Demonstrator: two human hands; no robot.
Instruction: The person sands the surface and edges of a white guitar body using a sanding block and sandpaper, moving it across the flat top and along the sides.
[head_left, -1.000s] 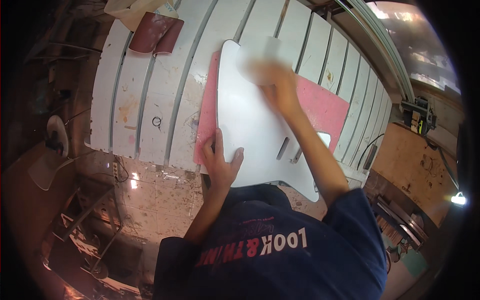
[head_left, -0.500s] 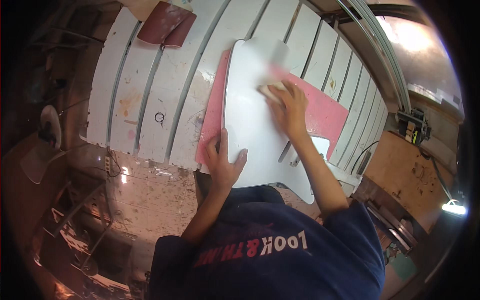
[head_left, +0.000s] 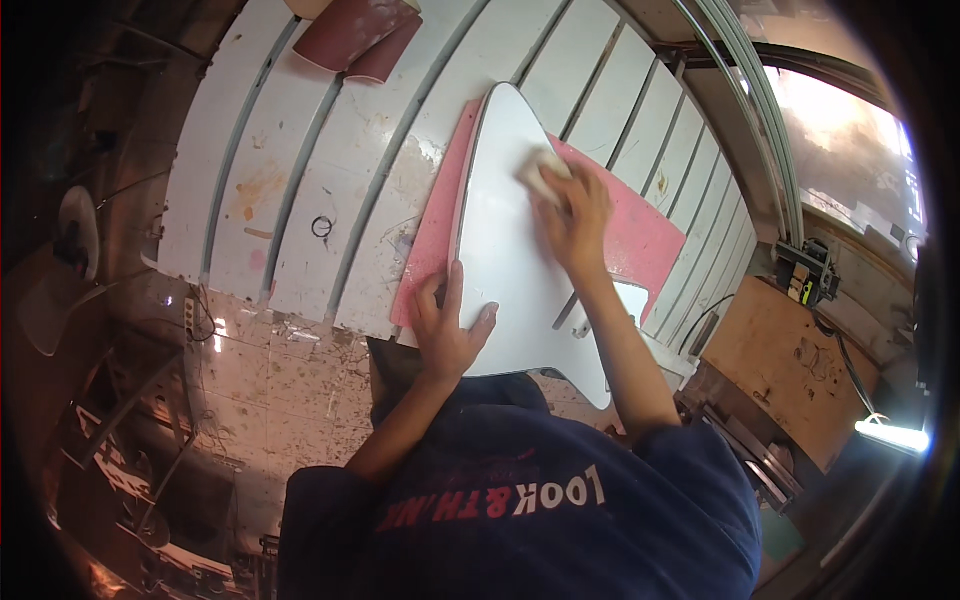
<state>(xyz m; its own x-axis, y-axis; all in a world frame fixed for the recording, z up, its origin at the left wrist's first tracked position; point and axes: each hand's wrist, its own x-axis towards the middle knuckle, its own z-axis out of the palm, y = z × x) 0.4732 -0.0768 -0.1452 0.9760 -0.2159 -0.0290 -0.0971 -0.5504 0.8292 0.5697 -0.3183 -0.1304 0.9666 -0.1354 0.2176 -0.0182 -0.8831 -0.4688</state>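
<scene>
A white shaped panel (head_left: pixel 505 280) with a slot in its lower right lies over a pink sheet (head_left: pixel 630 220) on the slatted white workbench (head_left: pixel 250 170). My left hand (head_left: pixel 448 325) grips the panel's left edge low down, fingers bent at the edge and thumb on the top face. My right hand (head_left: pixel 578 225) is closed on a pale beige pad (head_left: pixel 545 175), slightly motion-blurred, against the panel's upper right. The pad's underside is hidden.
Two curled maroon sheets (head_left: pixel 350 40) lie at the bench's back left. A metal rail (head_left: pixel 750 120) runs along the right, near a wooden board (head_left: pixel 770 370) and a lit tube lamp (head_left: pixel 893 435). Dark metal frames (head_left: pixel 140 400) stand at lower left.
My right hand and pad moved down the panel from near its top, then slightly up again. The view has shifted a little. My left hand stays on the left edge.
</scene>
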